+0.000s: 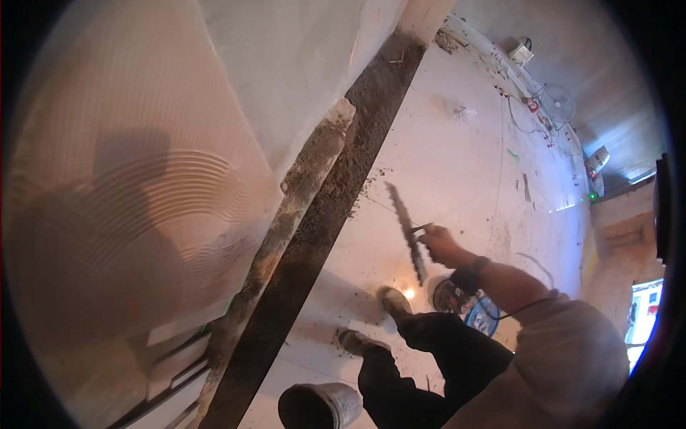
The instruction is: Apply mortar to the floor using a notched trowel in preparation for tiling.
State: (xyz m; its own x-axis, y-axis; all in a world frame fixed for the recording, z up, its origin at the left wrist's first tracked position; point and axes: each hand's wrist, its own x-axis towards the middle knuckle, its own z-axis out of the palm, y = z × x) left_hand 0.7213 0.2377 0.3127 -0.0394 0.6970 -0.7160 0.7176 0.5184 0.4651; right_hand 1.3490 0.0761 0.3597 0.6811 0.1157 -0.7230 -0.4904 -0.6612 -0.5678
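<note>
My right hand point(441, 245) is closed around the handle of a notched trowel point(406, 227), held out over the pale floor. The trowel is seen nearly edge-on, with grey material along its blade. My left hand does not show. To the left rises a wall coated with combed adhesive point(179, 175), its ridges swept in curved arcs, with a shadow across them. A smooth grey panel point(264, 64) adjoins the combed area. The trowel is apart from the wall.
A dark, crumb-strewn ledge point(321, 214) runs diagonally between wall and floor. Near my feet stand a bucket point(343, 404), a second container point(444, 293) and a blue-rimmed tub point(483, 317). A fan point(557, 104), cables and debris line the far right edge.
</note>
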